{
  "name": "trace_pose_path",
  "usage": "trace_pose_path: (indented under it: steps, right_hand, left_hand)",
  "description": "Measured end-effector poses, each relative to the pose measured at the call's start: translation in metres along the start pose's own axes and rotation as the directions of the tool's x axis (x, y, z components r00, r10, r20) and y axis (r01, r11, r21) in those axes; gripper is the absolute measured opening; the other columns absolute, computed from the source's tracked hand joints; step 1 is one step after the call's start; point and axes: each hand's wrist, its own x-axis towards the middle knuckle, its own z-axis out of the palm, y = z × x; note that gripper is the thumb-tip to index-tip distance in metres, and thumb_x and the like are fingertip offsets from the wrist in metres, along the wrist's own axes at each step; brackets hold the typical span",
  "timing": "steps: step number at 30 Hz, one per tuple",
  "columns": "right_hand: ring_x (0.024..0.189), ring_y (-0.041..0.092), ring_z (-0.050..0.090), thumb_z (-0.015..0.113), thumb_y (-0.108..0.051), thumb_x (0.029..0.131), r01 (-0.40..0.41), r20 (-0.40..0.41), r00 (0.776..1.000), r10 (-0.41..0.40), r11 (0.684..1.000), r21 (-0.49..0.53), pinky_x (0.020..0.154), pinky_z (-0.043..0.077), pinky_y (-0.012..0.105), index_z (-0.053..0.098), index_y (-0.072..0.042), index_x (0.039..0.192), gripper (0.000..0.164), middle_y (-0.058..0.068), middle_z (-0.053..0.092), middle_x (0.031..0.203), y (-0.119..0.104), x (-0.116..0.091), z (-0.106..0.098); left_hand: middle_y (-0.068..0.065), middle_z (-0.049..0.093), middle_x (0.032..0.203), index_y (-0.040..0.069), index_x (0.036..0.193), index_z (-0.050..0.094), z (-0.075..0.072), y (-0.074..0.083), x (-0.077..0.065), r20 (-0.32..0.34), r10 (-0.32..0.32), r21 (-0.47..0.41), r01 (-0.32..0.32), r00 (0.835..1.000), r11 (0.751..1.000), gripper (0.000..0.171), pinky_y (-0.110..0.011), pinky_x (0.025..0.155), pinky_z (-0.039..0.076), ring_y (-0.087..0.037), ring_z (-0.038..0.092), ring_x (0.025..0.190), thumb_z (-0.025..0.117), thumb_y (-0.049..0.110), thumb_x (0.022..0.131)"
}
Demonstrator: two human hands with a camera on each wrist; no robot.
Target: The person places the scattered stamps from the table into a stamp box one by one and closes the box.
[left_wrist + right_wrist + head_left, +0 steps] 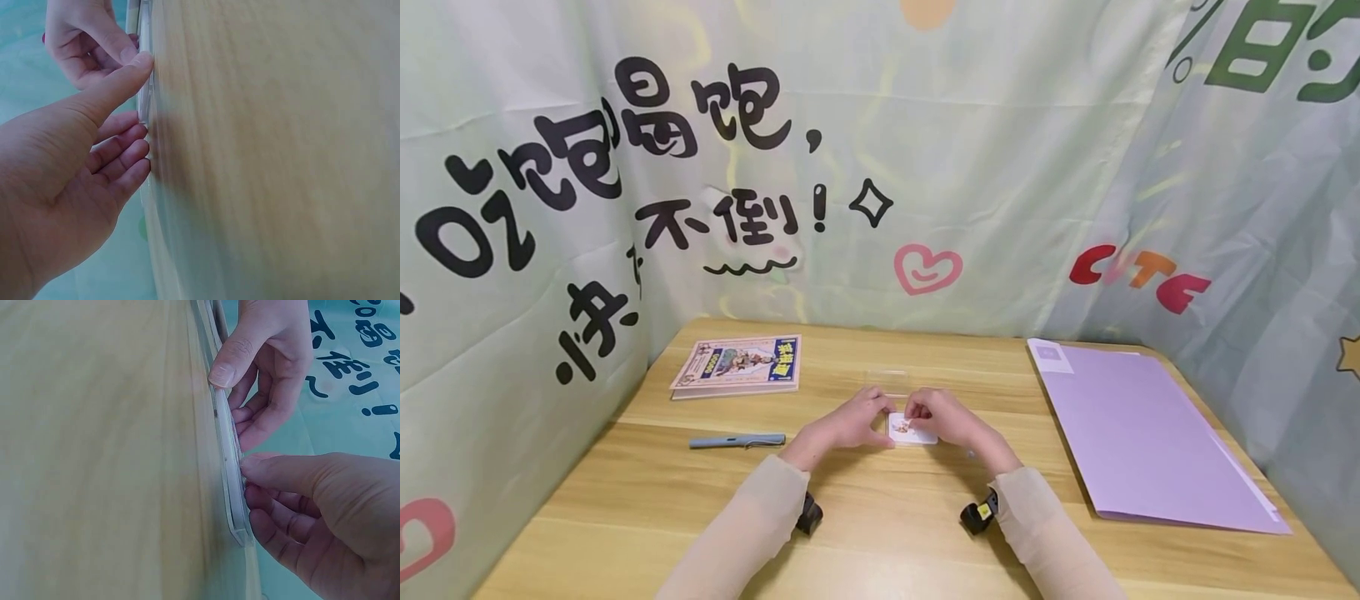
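A shallow clear plastic case with white cards in it lies flat at the middle of the table; the top card (pixel 901 428) bears a small coloured picture. My left hand (pixel 853 422) holds the case (pixel 230 481) at its left end, thumb at the near edge and fingers toward the far side. From the right, my right hand (pixel 946 416) reaches over the cards with curled fingers. In the right wrist view its thumb and fingertips pinch at the top card. Just beyond the hands lies a clear plastic lid (pixel 887 382).
A booklet with an illustrated cover (pixel 737 364) lies at the back left, and a blue-grey pen (pixel 737 441) in front of it. Along the right side is a large purple folder (pixel 1157 442). Printed cloth (pixel 985 167) hangs behind and beside the wooden table (pixel 880 533).
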Motion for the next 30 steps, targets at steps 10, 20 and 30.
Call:
trace_pose_path:
  steps: [10, 20, 30]
  right_hand:
    - [0.077, 0.008, 0.059, 0.065, 0.001, 0.089, -0.005, -0.008, 1.0, 0.005, 1.0, 0.002, 0.069, 0.049, 0.016, 0.067, -0.002, 0.091, 0.004, 0.007, 0.068, 0.086, 0.002, -0.001, -0.002]
    - [0.077, 0.007, 0.059, 0.063, -0.007, 0.093, -0.018, -0.042, 0.999, 0.019, 0.999, 0.03, 0.069, 0.051, 0.018, 0.066, -0.003, 0.091, 0.006, 0.006, 0.068, 0.086, 0.009, -0.008, -0.004]
    - [0.079, 0.007, 0.058, 0.064, -0.008, 0.093, -0.054, -0.057, 0.997, 0.057, 0.997, 0.057, 0.072, 0.051, 0.019, 0.067, -0.005, 0.094, 0.005, 0.004, 0.067, 0.088, 0.016, -0.025, -0.016]
  left_hand:
    - [-0.007, 0.053, 0.114, 0.003, 0.121, 0.06, 0.0, 0.0, 0.001, 0.001, 0.014, 0.021, -0.014, 1.0, 1.0, 0.05, -0.038, 0.101, 0.046, -0.019, 0.048, 0.108, 0.079, 0.027, 0.082]
    - [-0.008, 0.053, 0.117, 0.002, 0.122, 0.06, 0.003, -0.001, 0.001, -0.005, 0.008, 0.023, -0.008, 1.0, 1.0, 0.051, -0.04, 0.103, 0.046, -0.02, 0.049, 0.11, 0.079, 0.027, 0.081]
    - [-0.009, 0.054, 0.117, 0.003, 0.119, 0.061, 0.003, 0.0, 0.0, -0.017, 0.018, 0.026, -0.017, 1.0, 1.0, 0.047, -0.042, 0.104, 0.045, -0.023, 0.049, 0.112, 0.08, 0.024, 0.081]
